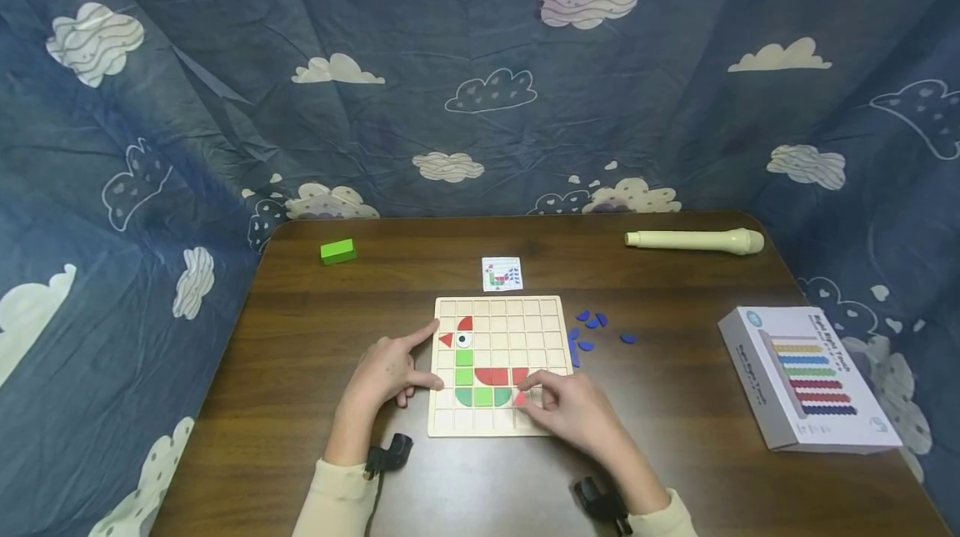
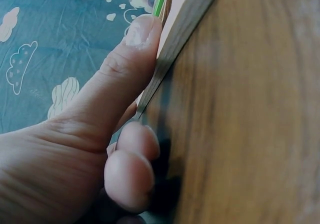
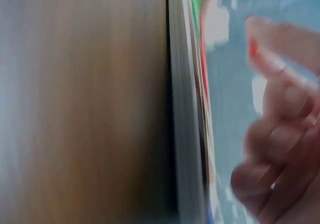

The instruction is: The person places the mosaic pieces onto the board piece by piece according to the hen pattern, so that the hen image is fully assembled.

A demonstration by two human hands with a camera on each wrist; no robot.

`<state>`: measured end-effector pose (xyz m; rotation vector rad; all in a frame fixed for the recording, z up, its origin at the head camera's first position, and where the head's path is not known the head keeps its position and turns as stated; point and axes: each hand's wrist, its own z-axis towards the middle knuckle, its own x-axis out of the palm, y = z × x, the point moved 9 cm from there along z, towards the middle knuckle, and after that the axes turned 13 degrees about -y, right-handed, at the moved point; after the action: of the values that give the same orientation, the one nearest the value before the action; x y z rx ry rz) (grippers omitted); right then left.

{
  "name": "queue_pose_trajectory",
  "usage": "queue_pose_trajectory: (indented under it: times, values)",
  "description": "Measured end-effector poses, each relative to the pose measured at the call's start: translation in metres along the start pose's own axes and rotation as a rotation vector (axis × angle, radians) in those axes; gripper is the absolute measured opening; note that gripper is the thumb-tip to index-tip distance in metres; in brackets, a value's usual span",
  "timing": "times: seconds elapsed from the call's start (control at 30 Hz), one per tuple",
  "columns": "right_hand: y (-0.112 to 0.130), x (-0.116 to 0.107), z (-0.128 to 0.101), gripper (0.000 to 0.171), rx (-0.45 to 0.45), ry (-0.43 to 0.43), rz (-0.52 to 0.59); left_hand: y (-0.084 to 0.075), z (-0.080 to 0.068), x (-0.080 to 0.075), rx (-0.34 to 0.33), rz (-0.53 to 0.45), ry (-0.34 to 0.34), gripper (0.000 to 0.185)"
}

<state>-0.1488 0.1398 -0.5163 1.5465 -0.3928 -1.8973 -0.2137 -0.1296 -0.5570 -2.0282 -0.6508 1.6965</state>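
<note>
A pale wooden grid board (image 1: 543, 320) lies flat mid-table, holding red, green and white shape pieces that form a figure. My left hand (image 1: 420, 358) rests at the board's left edge, with the index finger straight along it. The thumb (image 2: 127, 64) presses the board's edge (image 2: 175, 34), and the other fingers curl on the table. My right hand (image 1: 528, 399) is over the board's lower right, pinching a small red piece (image 1: 521, 398) at its fingertips. The right wrist view is blurred and shows the board's edge (image 3: 185, 134), the right hand (image 3: 280, 149) and a bit of the red piece (image 3: 254, 48).
Several loose blue pieces (image 1: 592, 333) lie just right of the board. A small pattern card (image 1: 502, 273) sits behind it. On the brown table (image 1: 675, 437) are also a green block (image 1: 337, 251) far left, a cream tube (image 1: 693, 241) far right and a printed box (image 1: 810, 378) at the right edge.
</note>
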Motion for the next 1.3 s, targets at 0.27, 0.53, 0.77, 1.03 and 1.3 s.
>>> queue_pose_trajectory:
  times: [0.27, 0.53, 0.77, 1.03, 1.3]
  values:
    - [0.039, 0.039, -0.006, 0.016, -0.126, 0.033, -0.112, 0.0, 0.001, 0.0, 0.027, 0.022, -0.016, 0.103]
    - [0.044, 0.046, -0.008, 0.016, -0.16, 0.048, -0.166, 0.0, 0.001, 0.0, 0.02, 0.02, -0.004, 0.105]
    - [0.045, 0.046, -0.008, 0.015, -0.175, 0.039, -0.18, 0.001, 0.001, 0.001, 0.01, 0.019, 0.0, 0.105]
    - [0.047, 0.046, -0.008, 0.013, -0.173, 0.034, -0.212, 0.001, 0.001, 0.001, 0.01, 0.004, -0.001, 0.104]
    - [0.051, 0.045, -0.01, 0.013, -0.225, 0.016, -0.214, 0.001, 0.001, 0.0, 0.01, 0.009, -0.008, 0.104]
